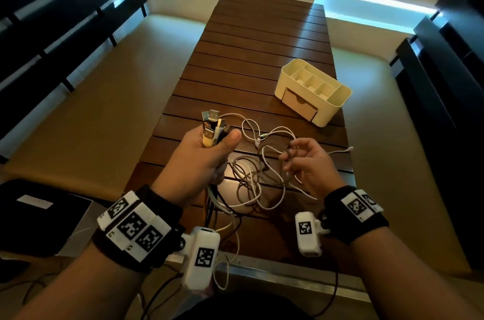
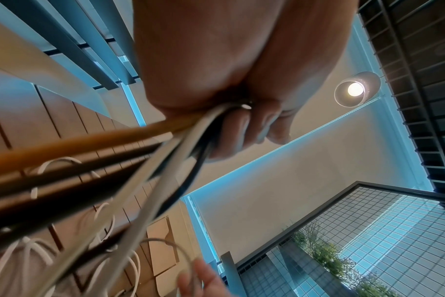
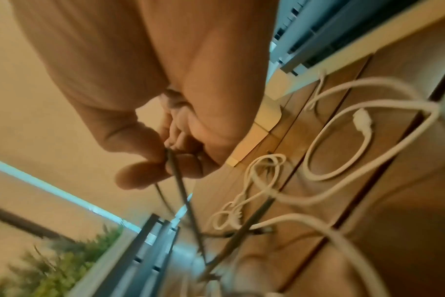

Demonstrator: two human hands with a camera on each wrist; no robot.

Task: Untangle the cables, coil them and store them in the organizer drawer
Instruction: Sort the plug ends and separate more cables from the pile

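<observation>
The slatted table (image 1: 262, 63) carries your organizer (image 1: 313, 91) near its right edge, drawer (image 1: 300, 104) closed, out of the way. Between it and the near edge sprawl the tangled cables (image 1: 251, 178). Your left hand (image 1: 207, 154) fists the gathered plug ends (image 1: 213, 125) upright, probably so every cable has one anchored end. Your right hand (image 1: 306, 162) pinches a dark strand (image 3: 181, 180), likely teasing it free.

Both forearms are bare. Each wrist wears a black band (image 1: 146, 217) topped with white blocks (image 1: 133, 228) printed with black square codes. A white camera pod (image 1: 200, 256), also coded, hangs at each band's 3 or 9 o'clock side.
</observation>
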